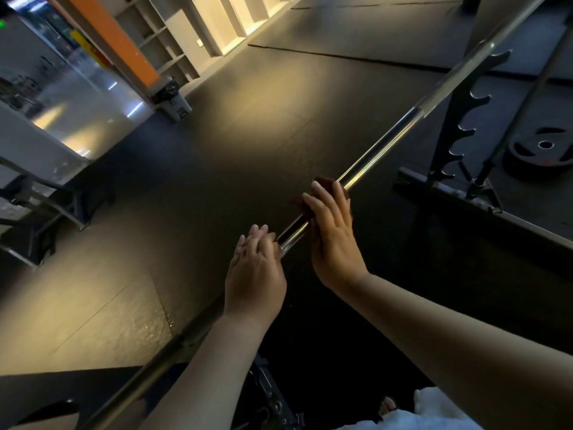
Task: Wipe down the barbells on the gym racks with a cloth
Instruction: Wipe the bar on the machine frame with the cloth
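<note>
A long chrome barbell (381, 150) runs diagonally from the lower left to the upper right, above a dark rubber floor. My right hand (333, 234) grips a dark reddish-brown cloth (325, 183) wrapped over the bar near its middle; most of the cloth is hidden under my fingers. My left hand (254, 268) rests on the bar just below and left of the right hand, with its fingers fairly straight and pointing away from me. The bar passes beneath that hand, and whether the thumb goes under it is hidden.
A black notched rack upright (462, 119) stands on its base rail at the right, with a black weight plate (541, 147) on the floor beyond. A bench frame (46, 209) sits at the left. White shelves (173, 41) and an orange pillar (114, 35) are farther off.
</note>
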`<state>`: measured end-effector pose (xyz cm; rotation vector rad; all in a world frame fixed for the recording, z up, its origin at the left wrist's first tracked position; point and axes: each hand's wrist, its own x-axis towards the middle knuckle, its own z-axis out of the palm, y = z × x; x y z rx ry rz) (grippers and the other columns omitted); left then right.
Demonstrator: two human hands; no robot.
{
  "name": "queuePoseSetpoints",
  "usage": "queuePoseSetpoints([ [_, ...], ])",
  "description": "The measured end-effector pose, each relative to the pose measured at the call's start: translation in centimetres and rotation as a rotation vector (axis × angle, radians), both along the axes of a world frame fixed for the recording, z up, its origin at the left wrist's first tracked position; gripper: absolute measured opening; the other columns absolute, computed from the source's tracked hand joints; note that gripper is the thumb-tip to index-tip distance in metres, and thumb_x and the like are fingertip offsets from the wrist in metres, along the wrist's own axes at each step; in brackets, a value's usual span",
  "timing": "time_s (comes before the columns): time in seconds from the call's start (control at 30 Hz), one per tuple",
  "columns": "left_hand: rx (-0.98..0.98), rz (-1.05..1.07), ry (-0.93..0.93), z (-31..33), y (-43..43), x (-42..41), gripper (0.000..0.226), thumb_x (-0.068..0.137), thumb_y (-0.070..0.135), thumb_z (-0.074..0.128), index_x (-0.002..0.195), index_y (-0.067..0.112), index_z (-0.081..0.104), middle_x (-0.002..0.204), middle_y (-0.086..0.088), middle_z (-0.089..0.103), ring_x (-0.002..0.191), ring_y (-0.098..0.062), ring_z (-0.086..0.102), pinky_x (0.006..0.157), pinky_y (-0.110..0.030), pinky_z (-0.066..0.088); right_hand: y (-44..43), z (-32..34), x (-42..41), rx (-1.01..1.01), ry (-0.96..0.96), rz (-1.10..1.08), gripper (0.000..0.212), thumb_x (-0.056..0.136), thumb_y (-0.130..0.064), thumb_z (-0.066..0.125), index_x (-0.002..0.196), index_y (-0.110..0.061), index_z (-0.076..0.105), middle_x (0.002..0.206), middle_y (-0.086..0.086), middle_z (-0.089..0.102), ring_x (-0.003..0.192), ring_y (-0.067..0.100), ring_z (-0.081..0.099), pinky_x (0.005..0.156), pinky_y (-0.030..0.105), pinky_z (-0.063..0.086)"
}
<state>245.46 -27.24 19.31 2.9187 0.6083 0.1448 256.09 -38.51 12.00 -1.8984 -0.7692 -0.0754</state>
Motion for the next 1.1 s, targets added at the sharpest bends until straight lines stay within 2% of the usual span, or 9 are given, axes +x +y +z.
queuePoseSetpoints([
  [0.1, 0.027, 0.001, 0.017, 0.3, -0.9, 0.8, 0.043, 0.108, 0.024, 0.036, 0.149, 0.013, 0.040, 0.163, -0.008, 0.030, 0.153, -0.017, 0.019, 0.117, -0.025, 0.007, -0.2, 0.3, -0.2, -0.066, -0.087, 0.093, 0.060, 0.096, -0.023, 0.045, 0.156, -0.023, 0.040, 0.168, -0.004, 0.025, 0.158, 0.016, -0.012, 0.125, 0.047, -0.011],
  [0.23, 0.019, -0.006, 0.031, 0.7, -1.5, 2.3, 0.041, 0.108, 0.022, 0.038, 0.148, 0.012, 0.041, 0.163, -0.009, 0.031, 0.153, -0.019, 0.021, 0.117, -0.025, 0.010, -2.2, 0.5, 4.6, -0.154, -0.247, 0.167, 0.052, 0.099, -0.025, 0.044, 0.151, -0.025, 0.047, 0.159, -0.002, 0.042, 0.158, 0.019, 0.010, 0.128, 0.041, -0.006],
  [0.33, -0.005, -0.028, 0.048, 0.7, -2.0, 3.7, 0.041, 0.107, 0.021, 0.038, 0.147, 0.014, 0.041, 0.162, -0.006, 0.032, 0.153, -0.015, 0.020, 0.121, -0.025, 0.013, -3.2, 0.8, 8.2, -0.062, -0.105, -0.076, 0.041, 0.106, -0.026, 0.040, 0.146, -0.025, 0.050, 0.154, -0.004, 0.046, 0.158, 0.020, 0.012, 0.127, 0.056, 0.012],
  [0.43, -0.010, -0.036, 0.070, 0.7, -2.6, 5.3, 0.043, 0.106, 0.022, 0.041, 0.148, 0.015, 0.040, 0.163, -0.005, 0.032, 0.153, -0.014, 0.020, 0.124, -0.028, 0.017, -3.3, 1.4, 8.2, -0.127, -0.058, -0.051, 0.045, 0.102, -0.029, 0.040, 0.147, -0.026, 0.048, 0.156, -0.005, 0.042, 0.159, 0.023, 0.001, 0.127, 0.060, 0.008],
  [0.6, -0.013, -0.041, 0.116, 1.4, -4.1, 8.2, 0.047, 0.107, 0.023, 0.040, 0.152, 0.016, 0.034, 0.165, -0.006, 0.025, 0.154, -0.019, 0.017, 0.124, -0.030, 0.019, -5.3, 1.8, 11.0, -0.252, -0.234, 0.181, 0.044, 0.103, -0.031, 0.043, 0.147, -0.030, 0.047, 0.154, -0.008, 0.046, 0.157, 0.018, 0.012, 0.128, 0.045, -0.002],
  [0.77, -0.006, -0.076, 0.148, 1.4, -5.1, 11.5, 0.049, 0.105, 0.021, 0.042, 0.153, 0.016, 0.031, 0.166, -0.006, 0.024, 0.155, -0.017, 0.016, 0.126, -0.032, 0.019, -6.7, 2.1, 16.0, -0.205, -0.167, -0.059, 0.039, 0.106, -0.034, 0.035, 0.141, -0.027, 0.053, 0.147, -0.004, 0.054, 0.156, 0.020, 0.019, 0.129, 0.049, 0.007],
  [0.9, 0.008, -0.113, 0.163, 1.7, -6.1, 13.9, 0.049, 0.106, 0.021, 0.042, 0.153, 0.015, 0.031, 0.166, -0.007, 0.025, 0.155, -0.017, 0.016, 0.126, -0.032, 0.019, -7.4, 2.1, 16.0, -0.264, -0.181, 0.093, 0.043, 0.103, -0.033, 0.042, 0.145, -0.031, 0.048, 0.152, -0.008, 0.047, 0.157, 0.021, 0.009, 0.128, 0.054, 0.004],
  [1.0, 0.010, -0.121, 0.163, 2.1, -7.1, 15.9, 0.048, 0.106, 0.023, 0.042, 0.152, 0.015, 0.033, 0.165, -0.008, 0.025, 0.154, -0.019, 0.018, 0.126, -0.033, 0.019, -9.1, 2.2, 18.6, -0.325, -0.299, 0.163, 0.041, 0.105, -0.033, 0.042, 0.146, -0.031, 0.048, 0.150, -0.008, 0.050, 0.155, 0.019, 0.020, 0.129, 0.047, 0.004],
  [1.1, 0.002, -0.136, 0.168, 2.0, -7.8, 18.1, 0.045, 0.105, 0.022, 0.044, 0.149, 0.015, 0.036, 0.164, -0.007, 0.028, 0.154, -0.018, 0.018, 0.126, -0.036, 0.020, -10.5, 2.6, 22.8, -0.363, -0.307, 0.084, 0.039, 0.106, -0.032, 0.040, 0.144, -0.027, 0.051, 0.147, -0.005, 0.054, 0.153, 0.019, 0.026, 0.129, 0.042, 0.002],
])
